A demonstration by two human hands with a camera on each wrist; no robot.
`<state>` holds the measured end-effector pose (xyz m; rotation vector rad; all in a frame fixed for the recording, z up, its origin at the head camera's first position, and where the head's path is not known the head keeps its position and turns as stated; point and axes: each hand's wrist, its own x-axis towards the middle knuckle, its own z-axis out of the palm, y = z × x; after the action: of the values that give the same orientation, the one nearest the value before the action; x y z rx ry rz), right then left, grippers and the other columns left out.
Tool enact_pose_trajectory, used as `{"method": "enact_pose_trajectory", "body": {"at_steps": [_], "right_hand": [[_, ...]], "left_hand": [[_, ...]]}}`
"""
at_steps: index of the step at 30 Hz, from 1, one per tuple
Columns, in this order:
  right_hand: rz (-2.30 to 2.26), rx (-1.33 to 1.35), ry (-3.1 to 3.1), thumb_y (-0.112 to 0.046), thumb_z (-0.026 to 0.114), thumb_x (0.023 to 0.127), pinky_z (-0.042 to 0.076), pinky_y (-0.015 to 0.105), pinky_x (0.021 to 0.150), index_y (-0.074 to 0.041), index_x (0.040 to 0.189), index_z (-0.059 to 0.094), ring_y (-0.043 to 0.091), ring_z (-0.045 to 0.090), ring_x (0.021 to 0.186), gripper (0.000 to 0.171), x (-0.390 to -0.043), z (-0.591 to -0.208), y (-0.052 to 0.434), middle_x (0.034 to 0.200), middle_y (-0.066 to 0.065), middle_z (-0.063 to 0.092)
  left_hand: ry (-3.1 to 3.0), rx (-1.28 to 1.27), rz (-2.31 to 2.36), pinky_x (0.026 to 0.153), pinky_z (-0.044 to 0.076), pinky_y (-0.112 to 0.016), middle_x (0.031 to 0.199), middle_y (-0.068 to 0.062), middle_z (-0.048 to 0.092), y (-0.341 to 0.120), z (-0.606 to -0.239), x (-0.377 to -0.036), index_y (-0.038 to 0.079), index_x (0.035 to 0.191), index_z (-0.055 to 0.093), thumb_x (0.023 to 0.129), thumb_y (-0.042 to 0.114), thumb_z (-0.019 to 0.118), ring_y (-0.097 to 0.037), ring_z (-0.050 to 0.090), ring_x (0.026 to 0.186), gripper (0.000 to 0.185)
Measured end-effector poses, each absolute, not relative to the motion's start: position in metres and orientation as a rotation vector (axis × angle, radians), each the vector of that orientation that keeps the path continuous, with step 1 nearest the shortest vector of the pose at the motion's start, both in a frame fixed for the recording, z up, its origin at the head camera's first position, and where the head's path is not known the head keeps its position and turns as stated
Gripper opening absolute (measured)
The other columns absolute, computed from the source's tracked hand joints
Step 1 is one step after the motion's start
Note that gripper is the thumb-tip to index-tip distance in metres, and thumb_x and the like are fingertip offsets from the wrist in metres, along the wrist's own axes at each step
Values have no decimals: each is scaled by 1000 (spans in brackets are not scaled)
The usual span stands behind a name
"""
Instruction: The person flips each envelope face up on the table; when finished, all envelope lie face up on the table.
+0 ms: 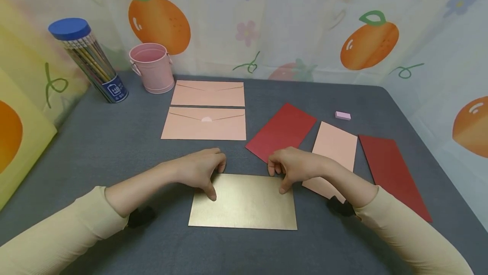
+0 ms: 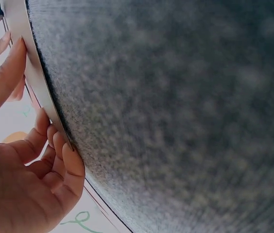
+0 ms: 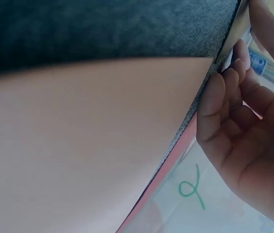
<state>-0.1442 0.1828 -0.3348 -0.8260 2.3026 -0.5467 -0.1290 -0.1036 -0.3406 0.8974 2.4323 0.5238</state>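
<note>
Left hand (image 1: pixel 200 167) and right hand (image 1: pixel 293 165) pinching the gold envelope's (image 1: pixel 244 202) far edge, thumbs on top, fingers (image 2: pixel 71 162) curled, on the grey worktop (image 1: pixel 114 139).

1. A table (image 1: pixel 114 139) covered in dark grey felt fills the lower part of the head view; its far right corner is rounded.
2. A pale printed curtain (image 1: pixel 297 25) hangs behind the table, with oranges, small flowers, hearts and green curls on it.
3. The same fabric runs along the right side (image 1: pixel 450 97).
4. On the left stands a yellow panel (image 1: pixel 19 139) bearing an orange.
5. Light is soft and even, with faint shadows.
</note>
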Motion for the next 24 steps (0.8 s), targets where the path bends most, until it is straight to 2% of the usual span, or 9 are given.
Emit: {"method": "enact_pose_trajectory", "body": {"at_steps": [14,20,24], "right_hand": [[-590,-793,2277,-11,88,70,48,23,69,-13,89,61,13,53,79,33,-147,-333,185,85,2,57],[-612,-789,2252,-12,88,71,48,24,66,-13,88,60,12,53,75,33,-149,-334,189,82,2,58],[-607,-775,2236,-13,87,72,50,25,66,-14,88,58,11,56,75,33,-150,-333,191,80,-1,59]], "left_hand": [[2399,874,571,65,37,-22,86,-2,48,-103,-339,-132,9,86,51,59,19,95,-14,41,76,52],[2335,849,626,61,37,-22,76,1,47,-106,-338,-138,10,89,50,64,17,93,-12,43,69,50],[2294,834,683,60,35,-22,75,2,44,-108,-337,-143,9,89,49,67,16,91,-11,42,69,48]]}}
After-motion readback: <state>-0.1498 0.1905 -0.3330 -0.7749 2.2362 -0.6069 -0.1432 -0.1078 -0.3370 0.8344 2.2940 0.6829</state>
